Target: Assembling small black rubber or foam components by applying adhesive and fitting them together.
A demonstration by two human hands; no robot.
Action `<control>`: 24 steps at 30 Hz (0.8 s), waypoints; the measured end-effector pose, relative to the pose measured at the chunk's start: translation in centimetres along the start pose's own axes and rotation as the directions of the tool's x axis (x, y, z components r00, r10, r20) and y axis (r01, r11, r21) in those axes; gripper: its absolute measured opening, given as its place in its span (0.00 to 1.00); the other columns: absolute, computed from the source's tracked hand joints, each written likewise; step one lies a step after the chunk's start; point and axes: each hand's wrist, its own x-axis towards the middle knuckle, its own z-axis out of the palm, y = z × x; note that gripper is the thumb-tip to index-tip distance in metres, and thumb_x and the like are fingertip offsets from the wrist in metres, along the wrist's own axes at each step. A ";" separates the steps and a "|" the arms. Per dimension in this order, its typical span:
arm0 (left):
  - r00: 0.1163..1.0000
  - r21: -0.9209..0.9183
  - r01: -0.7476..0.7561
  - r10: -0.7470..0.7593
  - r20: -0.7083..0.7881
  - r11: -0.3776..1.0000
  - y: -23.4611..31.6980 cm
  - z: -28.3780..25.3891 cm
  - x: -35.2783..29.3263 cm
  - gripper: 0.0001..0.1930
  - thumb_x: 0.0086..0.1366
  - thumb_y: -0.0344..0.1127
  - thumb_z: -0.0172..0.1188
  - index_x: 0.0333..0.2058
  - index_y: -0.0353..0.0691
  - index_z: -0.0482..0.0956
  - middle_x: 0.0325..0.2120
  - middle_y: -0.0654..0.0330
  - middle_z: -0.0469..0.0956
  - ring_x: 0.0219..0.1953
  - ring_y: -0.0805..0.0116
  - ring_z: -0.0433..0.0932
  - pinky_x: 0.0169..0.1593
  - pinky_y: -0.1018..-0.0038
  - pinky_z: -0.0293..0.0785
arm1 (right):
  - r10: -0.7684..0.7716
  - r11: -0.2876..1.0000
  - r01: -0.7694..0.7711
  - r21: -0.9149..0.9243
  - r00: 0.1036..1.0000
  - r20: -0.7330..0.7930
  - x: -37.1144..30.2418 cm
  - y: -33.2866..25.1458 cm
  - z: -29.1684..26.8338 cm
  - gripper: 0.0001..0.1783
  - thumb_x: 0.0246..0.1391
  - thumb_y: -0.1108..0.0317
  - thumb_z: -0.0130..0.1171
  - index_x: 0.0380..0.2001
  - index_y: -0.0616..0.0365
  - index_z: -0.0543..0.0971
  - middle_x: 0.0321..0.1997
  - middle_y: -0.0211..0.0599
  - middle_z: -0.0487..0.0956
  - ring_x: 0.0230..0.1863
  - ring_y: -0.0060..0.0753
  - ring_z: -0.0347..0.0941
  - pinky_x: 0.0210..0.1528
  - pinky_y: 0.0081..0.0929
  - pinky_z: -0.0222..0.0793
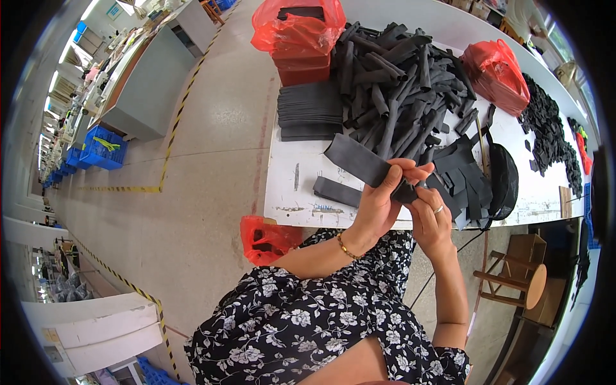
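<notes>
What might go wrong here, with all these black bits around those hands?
Perhaps three things. The left hand holds a black strip near one end, with the right hand close by, so the strip's far end could swing and brush something. The flat black pieces lie at the front edge of the table, so a bump might knock some off. The loose heap crowds the neat stack, so strips might slide onto it.

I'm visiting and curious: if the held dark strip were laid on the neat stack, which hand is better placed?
Probably the left hand: it grips the dark strip and is nearer the neat stack. The right hand is at the strip's lower-right end, farther from that stack.
</notes>
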 end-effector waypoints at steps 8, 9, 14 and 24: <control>1.000 0.056 -0.024 0.025 -0.010 0.998 0.8 0.1 1.5 0.23 0.72 0.47 0.47 0.53 0.31 0.71 0.54 0.44 0.73 0.62 0.54 0.67 0.66 0.61 0.61 | 0.755 0.581 -0.584 0.568 0.646 -0.109 -0.2 -1.8 3.7 0.11 0.52 0.70 0.67 0.31 0.65 0.75 0.44 0.41 0.75 0.43 0.28 0.70 0.46 0.25 0.66; 0.994 0.016 -0.106 0.105 0.026 0.994 1.3 -0.4 2.4 0.23 0.72 0.47 0.48 0.52 0.31 0.71 0.54 0.45 0.73 0.63 0.54 0.66 0.68 0.61 0.59 | 0.778 0.548 -0.489 0.678 0.597 -0.198 -0.3 -1.9 3.8 0.11 0.54 0.68 0.66 0.28 0.63 0.75 0.42 0.35 0.73 0.41 0.21 0.67 0.45 0.20 0.64; 0.988 0.021 -0.022 0.018 0.156 1.000 1.4 -1.3 2.4 0.23 0.70 0.45 0.52 0.55 0.33 0.70 0.55 0.46 0.73 0.63 0.52 0.66 0.69 0.56 0.57 | 0.889 0.291 -0.469 0.834 0.454 -0.055 0.0 -2.2 2.2 0.09 0.57 0.68 0.63 0.33 0.64 0.78 0.38 0.26 0.72 0.40 0.17 0.66 0.44 0.14 0.62; 0.980 0.122 -0.094 0.113 -0.164 0.988 5.6 -7.4 0.5 0.12 0.63 0.35 0.63 0.41 0.32 0.79 0.37 0.50 0.81 0.41 0.51 0.82 0.51 0.57 0.80 | 0.477 0.867 -0.394 0.305 0.833 -0.280 -1.6 -1.3 1.8 0.10 0.44 0.84 0.67 0.31 0.63 0.80 0.30 0.34 0.77 0.32 0.27 0.71 0.34 0.22 0.66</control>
